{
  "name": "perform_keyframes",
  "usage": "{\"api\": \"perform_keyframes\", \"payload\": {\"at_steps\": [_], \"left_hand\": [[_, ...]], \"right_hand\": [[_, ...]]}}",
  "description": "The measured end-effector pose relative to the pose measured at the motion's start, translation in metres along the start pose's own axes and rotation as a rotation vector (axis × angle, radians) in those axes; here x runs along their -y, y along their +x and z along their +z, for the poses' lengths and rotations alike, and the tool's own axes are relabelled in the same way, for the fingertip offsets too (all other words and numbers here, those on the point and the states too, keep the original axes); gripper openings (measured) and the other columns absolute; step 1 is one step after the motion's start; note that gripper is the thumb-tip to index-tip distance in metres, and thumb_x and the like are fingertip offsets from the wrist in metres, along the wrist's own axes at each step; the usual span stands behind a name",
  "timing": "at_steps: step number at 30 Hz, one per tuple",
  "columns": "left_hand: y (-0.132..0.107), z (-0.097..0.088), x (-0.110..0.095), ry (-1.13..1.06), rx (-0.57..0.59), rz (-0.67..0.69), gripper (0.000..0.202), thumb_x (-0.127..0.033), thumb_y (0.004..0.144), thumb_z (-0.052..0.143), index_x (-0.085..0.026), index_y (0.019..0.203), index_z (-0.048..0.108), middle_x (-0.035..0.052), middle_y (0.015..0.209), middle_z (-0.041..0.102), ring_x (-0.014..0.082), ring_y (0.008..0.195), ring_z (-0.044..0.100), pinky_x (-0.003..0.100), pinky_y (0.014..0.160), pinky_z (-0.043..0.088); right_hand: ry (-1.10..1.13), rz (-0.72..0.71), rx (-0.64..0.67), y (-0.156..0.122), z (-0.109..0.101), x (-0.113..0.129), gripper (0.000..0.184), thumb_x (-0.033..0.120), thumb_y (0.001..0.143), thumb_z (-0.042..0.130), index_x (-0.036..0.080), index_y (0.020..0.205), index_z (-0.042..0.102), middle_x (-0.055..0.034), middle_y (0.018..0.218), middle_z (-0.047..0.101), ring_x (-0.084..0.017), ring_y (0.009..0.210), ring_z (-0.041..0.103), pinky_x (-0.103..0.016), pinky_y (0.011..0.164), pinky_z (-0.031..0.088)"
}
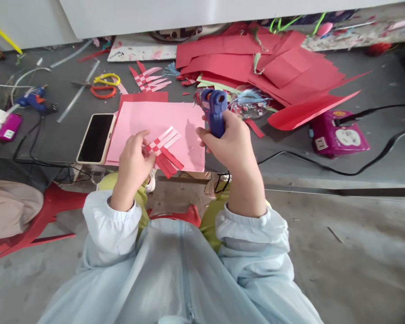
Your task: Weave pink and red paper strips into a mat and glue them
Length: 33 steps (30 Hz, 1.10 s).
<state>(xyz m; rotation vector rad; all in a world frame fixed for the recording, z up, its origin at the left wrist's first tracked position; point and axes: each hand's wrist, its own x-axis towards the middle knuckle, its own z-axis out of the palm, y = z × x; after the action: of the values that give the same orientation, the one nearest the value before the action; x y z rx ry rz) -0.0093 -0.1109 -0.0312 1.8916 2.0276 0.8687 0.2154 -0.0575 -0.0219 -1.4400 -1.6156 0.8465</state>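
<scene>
My left hand [134,157] pinches a woven paper piece [159,147] at its left edge. Its red and pink strips cross in a checkered patch, with loose strip ends fanning out to the right. In my right hand [232,139] is a blue hot glue gun [215,110], gripped by its handle and raised a little to the right of the woven piece. Beneath both lies a pink paper sheet [131,121] at the table's front edge. A second woven paper piece [148,78] rests farther back.
A phone [96,138] lies left of the pink sheet, with scissors [103,92] behind it. Red paper sheets [280,63] are piled at the back right. A purple power socket [339,135] with a black cable stands at the right; another glue gun [35,100] lies far left.
</scene>
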Motion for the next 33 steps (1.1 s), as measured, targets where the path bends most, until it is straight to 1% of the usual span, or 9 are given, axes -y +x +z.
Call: {"api": "perform_keyframes", "payload": {"at_steps": [4,6,10,13,19,21,24,29,33], "left_hand": [[0.009,0.005,0.006,-0.342,0.005,-0.126,0.041,-0.015,0.075,0.073,-0.022,0.114,0.064,-0.0014,0.091,0.064,0.0097,0.069,0.062,0.025,0.07,0.056],[0.012,0.01,0.01,-0.428,-0.069,-0.183,0.039,-0.018,0.076,0.073,-0.023,0.113,0.061,-0.0012,0.092,0.062,0.0096,0.07,0.063,0.024,0.068,0.057],[0.011,0.019,0.014,-0.323,-0.332,-0.214,0.045,-0.019,0.077,0.073,-0.024,0.116,0.051,0.0036,0.109,0.056,0.0097,0.075,0.063,0.025,0.067,0.057],[0.004,0.021,0.008,-0.202,-0.379,-0.176,0.044,-0.018,0.078,0.07,-0.025,0.116,0.048,0.0043,0.109,0.055,0.0111,0.077,0.062,0.027,0.068,0.055],[-0.013,0.005,-0.003,0.078,-0.271,-0.113,0.022,-0.018,0.084,0.062,-0.022,0.105,0.057,0.0008,0.088,0.063,0.0157,0.077,0.062,0.031,0.072,0.049],[-0.018,-0.003,-0.001,0.174,-0.218,-0.047,0.011,-0.017,0.085,0.06,-0.022,0.095,0.062,0.0021,0.088,0.065,0.0166,0.077,0.062,0.032,0.073,0.048],[-0.024,-0.013,0.005,0.282,-0.095,0.106,0.011,-0.02,0.091,0.057,-0.022,0.094,0.068,0.0043,0.088,0.067,0.0207,0.083,0.063,0.036,0.079,0.05],[-0.033,-0.015,0.012,0.303,0.036,0.42,0.016,-0.025,0.095,0.058,-0.022,0.101,0.072,0.0079,0.104,0.068,0.0248,0.105,0.063,0.042,0.095,0.052],[-0.035,-0.01,0.012,0.299,0.063,0.479,0.018,-0.029,0.094,0.062,-0.021,0.106,0.071,0.0119,0.118,0.065,0.0279,0.118,0.061,0.047,0.103,0.051]], "right_hand": [[0.009,0.0,0.01,0.0,-0.001,-0.003,0.02,0.03,0.082,0.07,0.026,0.1,0.061,-0.0025,0.069,0.063,-0.029,0.074,0.068,-0.052,0.073,0.055],[0.015,-0.011,-0.002,0.0,-0.001,-0.004,0.02,0.031,0.083,0.07,0.026,0.1,0.061,-0.0021,0.068,0.063,-0.027,0.071,0.067,-0.052,0.072,0.056],[0.013,-0.006,-0.015,0.0,-0.001,-0.003,0.02,0.033,0.082,0.07,0.025,0.098,0.061,-0.0026,0.067,0.064,-0.026,0.068,0.066,-0.051,0.071,0.056],[0.037,-0.021,-0.022,0.0,0.0,-0.003,0.021,0.036,0.082,0.07,0.025,0.098,0.061,-0.0018,0.067,0.064,-0.024,0.064,0.066,-0.05,0.069,0.057],[0.097,0.031,-0.007,-0.003,-0.001,0.003,0.018,0.03,0.08,0.069,0.024,0.094,0.06,-0.0002,0.065,0.064,-0.019,0.051,0.062,-0.044,0.06,0.056],[0.145,0.056,0.017,-0.004,-0.002,0.006,0.016,0.028,0.08,0.067,0.023,0.094,0.06,0.0009,0.062,0.063,-0.017,0.047,0.06,-0.041,0.057,0.055],[0.215,0.095,0.034,-0.005,-0.003,0.01,0.013,0.024,0.08,0.063,0.022,0.092,0.06,0.0022,0.059,0.062,-0.014,0.044,0.056,-0.034,0.05,0.05],[0.267,0.127,0.064,-0.006,-0.004,0.012,0.014,0.022,0.079,0.061,0.019,0.093,0.06,0.002,0.06,0.064,-0.01,0.043,0.054,-0.027,0.045,0.042],[0.245,0.122,0.083,-0.006,-0.004,0.012,0.016,0.02,0.079,0.061,0.019,0.095,0.06,0.0025,0.059,0.063,-0.009,0.042,0.053,-0.025,0.045,0.04]]}}
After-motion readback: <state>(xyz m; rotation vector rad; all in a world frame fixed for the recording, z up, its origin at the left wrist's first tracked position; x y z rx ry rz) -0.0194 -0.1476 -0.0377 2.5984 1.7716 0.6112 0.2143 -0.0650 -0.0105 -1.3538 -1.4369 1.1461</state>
